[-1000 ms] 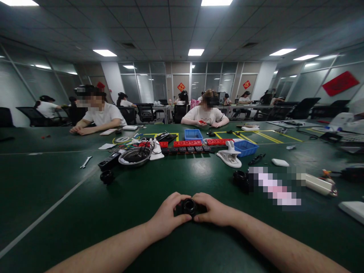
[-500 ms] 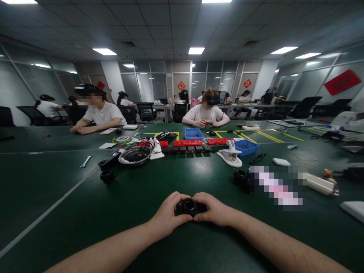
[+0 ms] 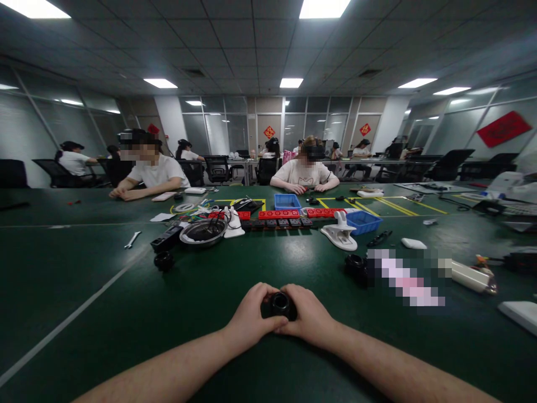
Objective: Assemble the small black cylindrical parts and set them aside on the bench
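Observation:
Near the front of the table is a glossy black round fitting [image 3: 280, 303] with a hole in its top. My left hand [image 3: 253, 313] curves round its left side, thumb across the near side. From the right, my right hand [image 3: 309, 314] wraps it, the fingertips of both hands meeting behind it and the thumbs crossing in front. Its lower part is hidden by the hands. A similar black round part [image 3: 163, 261] stands further left, and another black part with an opening [image 3: 356, 265] lies to the right.
Red and black power strips [image 3: 279, 214] line the middle of the green table, near a metal bowl [image 3: 203, 242], a white clip base [image 3: 340, 237] and blue trays [image 3: 363, 223]. A wrench [image 3: 132, 240] lies left. A co-worker [image 3: 305, 171] sits opposite, another person [image 3: 153, 172] to the left.
My right hand has come inward round the black fitting, and its thumb now meets the left thumb in front. The head view has shifted slightly.

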`<action>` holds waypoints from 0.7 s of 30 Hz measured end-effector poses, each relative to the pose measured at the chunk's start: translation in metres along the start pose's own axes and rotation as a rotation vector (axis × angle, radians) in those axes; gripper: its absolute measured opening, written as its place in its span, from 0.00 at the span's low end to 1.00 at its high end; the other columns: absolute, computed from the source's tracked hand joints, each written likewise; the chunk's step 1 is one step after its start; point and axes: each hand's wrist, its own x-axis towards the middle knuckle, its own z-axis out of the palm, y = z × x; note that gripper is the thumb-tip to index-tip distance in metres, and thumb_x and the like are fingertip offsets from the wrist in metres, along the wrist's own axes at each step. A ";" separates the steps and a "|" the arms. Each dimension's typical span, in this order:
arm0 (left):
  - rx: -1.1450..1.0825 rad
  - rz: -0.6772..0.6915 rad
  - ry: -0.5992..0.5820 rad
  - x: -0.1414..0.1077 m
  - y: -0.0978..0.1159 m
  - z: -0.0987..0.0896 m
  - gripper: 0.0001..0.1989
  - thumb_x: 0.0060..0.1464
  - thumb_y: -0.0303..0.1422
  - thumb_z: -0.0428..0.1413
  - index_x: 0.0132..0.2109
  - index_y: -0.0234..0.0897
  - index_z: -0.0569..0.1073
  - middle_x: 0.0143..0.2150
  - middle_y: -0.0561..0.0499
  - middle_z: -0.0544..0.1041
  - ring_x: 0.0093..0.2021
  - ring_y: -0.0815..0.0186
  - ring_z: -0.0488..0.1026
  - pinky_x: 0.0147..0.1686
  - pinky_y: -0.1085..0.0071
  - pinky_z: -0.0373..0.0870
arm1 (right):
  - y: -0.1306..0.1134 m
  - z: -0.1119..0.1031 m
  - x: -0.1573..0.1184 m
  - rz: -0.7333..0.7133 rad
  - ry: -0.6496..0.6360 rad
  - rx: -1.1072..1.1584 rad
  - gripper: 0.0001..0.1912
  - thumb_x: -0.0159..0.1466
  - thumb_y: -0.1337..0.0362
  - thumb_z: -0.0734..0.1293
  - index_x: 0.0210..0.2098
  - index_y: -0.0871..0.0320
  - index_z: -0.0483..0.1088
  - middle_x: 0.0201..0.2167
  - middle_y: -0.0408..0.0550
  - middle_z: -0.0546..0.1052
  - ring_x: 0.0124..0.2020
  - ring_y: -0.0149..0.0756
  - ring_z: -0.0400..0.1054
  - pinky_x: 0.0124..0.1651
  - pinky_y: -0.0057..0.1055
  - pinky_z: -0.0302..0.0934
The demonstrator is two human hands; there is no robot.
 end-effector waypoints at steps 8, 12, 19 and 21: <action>0.004 0.082 -0.011 -0.002 -0.004 0.001 0.21 0.40 0.33 0.59 0.45 0.40 0.65 0.39 0.51 0.67 0.40 0.63 0.64 0.39 0.68 0.62 | 0.011 -0.012 0.003 -0.179 -0.130 0.137 0.23 0.49 0.56 0.67 0.43 0.57 0.64 0.36 0.47 0.69 0.37 0.38 0.61 0.39 0.32 0.54; 0.025 0.132 -0.016 -0.002 -0.003 -0.001 0.20 0.41 0.38 0.59 0.43 0.41 0.66 0.40 0.50 0.66 0.43 0.61 0.63 0.41 0.67 0.61 | 0.014 -0.013 0.004 -0.202 -0.152 0.157 0.21 0.51 0.57 0.67 0.42 0.58 0.64 0.35 0.47 0.69 0.36 0.37 0.61 0.38 0.31 0.55; 0.021 0.111 -0.054 -0.001 0.003 -0.004 0.17 0.44 0.33 0.57 0.44 0.42 0.66 0.41 0.50 0.67 0.43 0.61 0.63 0.43 0.66 0.62 | 0.019 -0.020 0.005 -0.228 -0.239 0.250 0.19 0.51 0.61 0.67 0.41 0.58 0.65 0.37 0.46 0.69 0.39 0.37 0.61 0.42 0.32 0.54; 0.012 0.102 -0.071 -0.001 0.004 -0.005 0.17 0.44 0.32 0.57 0.44 0.41 0.67 0.40 0.50 0.67 0.43 0.62 0.63 0.42 0.66 0.61 | 0.020 -0.020 0.006 -0.218 -0.255 0.256 0.17 0.51 0.62 0.67 0.40 0.58 0.65 0.37 0.46 0.69 0.39 0.37 0.61 0.42 0.32 0.54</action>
